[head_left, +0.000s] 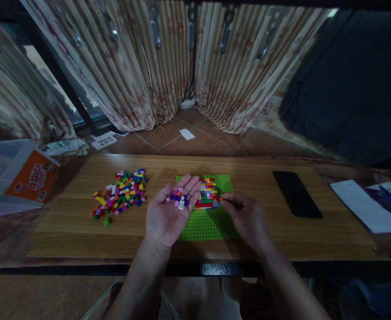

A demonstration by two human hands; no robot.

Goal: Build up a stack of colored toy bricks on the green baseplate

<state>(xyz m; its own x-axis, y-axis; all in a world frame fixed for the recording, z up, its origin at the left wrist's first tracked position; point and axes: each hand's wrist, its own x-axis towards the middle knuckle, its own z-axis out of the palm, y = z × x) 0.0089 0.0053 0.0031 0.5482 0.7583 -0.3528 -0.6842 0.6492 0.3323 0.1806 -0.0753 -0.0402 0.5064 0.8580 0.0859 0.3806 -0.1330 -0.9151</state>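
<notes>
My left hand (165, 218) is palm up with its fingers stretched out, holding several small toy bricks (181, 204) in purple, pink and white on the palm. Fingers of my right hand (248, 218) are pinched on a small orange brick (221, 199) at the right edge of a multicoloured brick build (208, 192). The build sits on a green studded baseplate (208, 226), and my left fingers hide part of its left side. Whether the orange brick is attached to the build cannot be made out.
A loose pile of coloured bricks (123, 193) lies on the left of the wooden table (82, 240), with a single green brick (107, 221) in front. On the right lies a black phone-like slab (297, 194). Papers (368, 206) are beyond the right end; a clear plastic box (2, 169) stands left.
</notes>
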